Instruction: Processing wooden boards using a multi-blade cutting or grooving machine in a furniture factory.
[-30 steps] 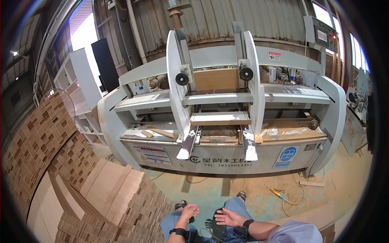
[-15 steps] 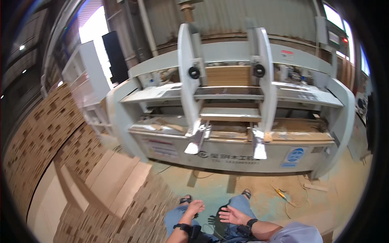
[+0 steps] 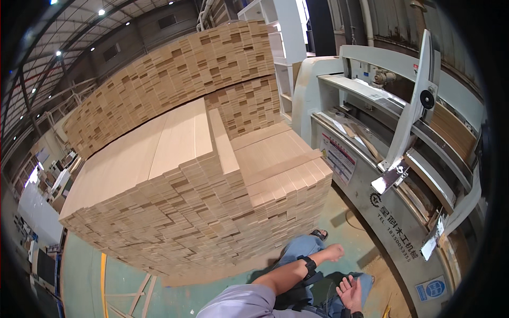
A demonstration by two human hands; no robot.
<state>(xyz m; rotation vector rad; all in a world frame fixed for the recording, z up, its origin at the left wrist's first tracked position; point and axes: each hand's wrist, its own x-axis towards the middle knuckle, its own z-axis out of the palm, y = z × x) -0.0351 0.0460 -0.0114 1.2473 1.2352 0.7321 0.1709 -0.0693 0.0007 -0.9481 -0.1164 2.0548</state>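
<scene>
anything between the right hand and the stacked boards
Yes: in this view the left hand and left forearm lie between the right hand and the stacked boards, with the left leg in blue jeans below them. Nothing else visible stands in that gap except the sandalled foot.

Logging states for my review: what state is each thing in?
Left hand: fingers curled, nothing visible in it
Right hand: open, empty
Near board stack: piled in steps, lower toward the machine
Woodworking machine: running or stopped, cannot tell
Boards in machine: stacked
Left wristband: fastened
</scene>
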